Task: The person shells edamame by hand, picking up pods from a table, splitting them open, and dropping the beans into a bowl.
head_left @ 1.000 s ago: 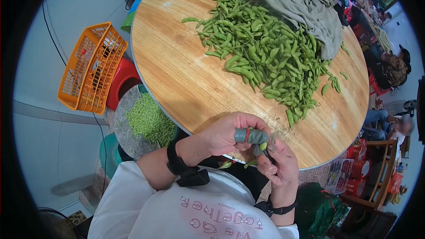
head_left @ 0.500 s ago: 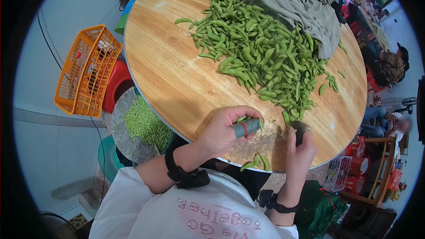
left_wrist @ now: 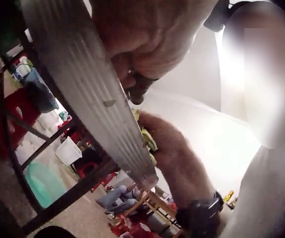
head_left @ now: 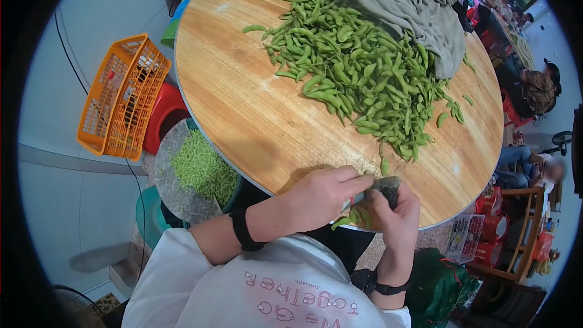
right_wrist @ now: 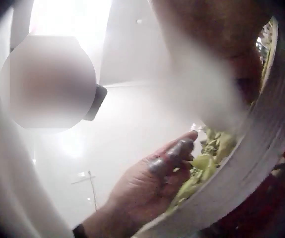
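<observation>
At the near edge of the round wooden table (head_left: 243, 133), my two hands meet at their fingertips. My left hand (head_left: 325, 197) curls around a green soybean pod (right_wrist: 202, 161), seen at its fingertips in the right wrist view. Grey covers (right_wrist: 171, 157) wrap its fingers. My right hand (head_left: 401, 209) wears a dark cover and pinches with thumb and finger; a pod (head_left: 384, 167) extends just past its tips. Several loose pods (head_left: 352, 218) lie below the hands by the rim. Beyond is a large heap of pods (head_left: 364, 79).
A grey-green cloth (head_left: 407, 12) drapes over the heap. Shelled green beans (head_left: 203, 167) fill a container at lower left. Beside it are a red stool (head_left: 164, 106) and an orange crate (head_left: 121, 97). Several people sit farther off at right.
The hands were together a second ago, then parted as the right reached to the heap's near tip. Now the right is back beside the left, and a pod has shifted toward me.
</observation>
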`<state>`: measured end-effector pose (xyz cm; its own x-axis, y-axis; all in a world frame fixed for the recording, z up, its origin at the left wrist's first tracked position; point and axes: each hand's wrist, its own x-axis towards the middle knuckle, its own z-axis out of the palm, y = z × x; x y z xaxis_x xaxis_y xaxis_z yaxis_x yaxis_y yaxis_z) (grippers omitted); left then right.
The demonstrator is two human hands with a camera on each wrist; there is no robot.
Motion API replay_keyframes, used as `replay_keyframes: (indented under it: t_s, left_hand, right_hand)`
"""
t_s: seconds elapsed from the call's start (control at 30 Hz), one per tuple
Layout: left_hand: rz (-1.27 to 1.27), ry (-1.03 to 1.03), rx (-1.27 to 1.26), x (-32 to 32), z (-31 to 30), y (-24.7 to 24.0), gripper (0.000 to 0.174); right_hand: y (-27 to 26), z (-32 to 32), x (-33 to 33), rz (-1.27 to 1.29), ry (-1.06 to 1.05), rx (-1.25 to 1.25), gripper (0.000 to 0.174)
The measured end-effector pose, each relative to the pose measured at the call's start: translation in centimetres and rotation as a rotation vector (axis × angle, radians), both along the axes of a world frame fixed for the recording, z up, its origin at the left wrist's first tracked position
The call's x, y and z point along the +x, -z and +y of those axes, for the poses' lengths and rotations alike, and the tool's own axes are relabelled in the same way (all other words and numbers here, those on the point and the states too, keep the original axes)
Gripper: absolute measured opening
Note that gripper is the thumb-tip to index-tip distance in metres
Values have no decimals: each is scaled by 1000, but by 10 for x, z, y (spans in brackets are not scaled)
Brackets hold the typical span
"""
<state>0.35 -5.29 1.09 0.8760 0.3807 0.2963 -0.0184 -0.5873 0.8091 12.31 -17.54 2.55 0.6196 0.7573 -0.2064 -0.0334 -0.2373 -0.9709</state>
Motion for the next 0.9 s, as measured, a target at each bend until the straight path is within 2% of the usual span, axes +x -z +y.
replay_keyframes:
  t_s: [0.07,0.13,0.17,0.23,0.3,0.47,0.53,0.57,0.63,0.67,0.73,0.77,0.8,0.83,0.9]
  left_hand:
    - [-51,3,23,1,1,5,27]
    - [-86,-73,-252,5,6,9,16]
    - [-87,-74,-252,5,8,8,16]
    - [-5,-36,-1188,3,9,6,13]
    - [-48,-22,-1249,3,7,5,13]
    - [-105,-33,-1315,2,4,2,13]
    - [-127,-106,-952,4,3,9,14]
    - [-128,-106,-953,4,3,10,14]
    - [-123,-152,-577,2,4,6,12]
    - [-123,-152,-579,3,4,8,12]
    - [-160,117,-956,4,4,13,12]
    - [-159,116,-957,3,6,14,12]
    - [-108,236,-1206,1,12,15,12]
    - [-54,360,-1453,0,15,16,12]
    - [-53,415,-1535,-1,18,16,12]
  right_hand:
    - [-3,-1,-5,-27,-29,66,10]
    - [-4,-5,-1,278,37,155,14]
    - [-3,-6,-2,195,29,87,21]
    - [-3,-4,-9,295,-50,124,22]
    - [-4,-3,-16,450,-152,173,24]
    - [-4,-1,-17,483,-175,156,23]
    - [-1,-2,-17,495,-181,143,22]
    - [2,-2,-17,500,-183,178,21]
    - [4,-1,-17,505,-185,212,19]
    - [5,1,-18,479,-164,198,18]
    - [5,0,-18,456,-142,181,17]
    - [4,-1,-16,605,-134,186,16]
    - [4,-2,-15,755,-126,189,16]
    - [5,-3,-12,757,-126,188,16]
    - [8,-5,-8,1065,-216,294,16]
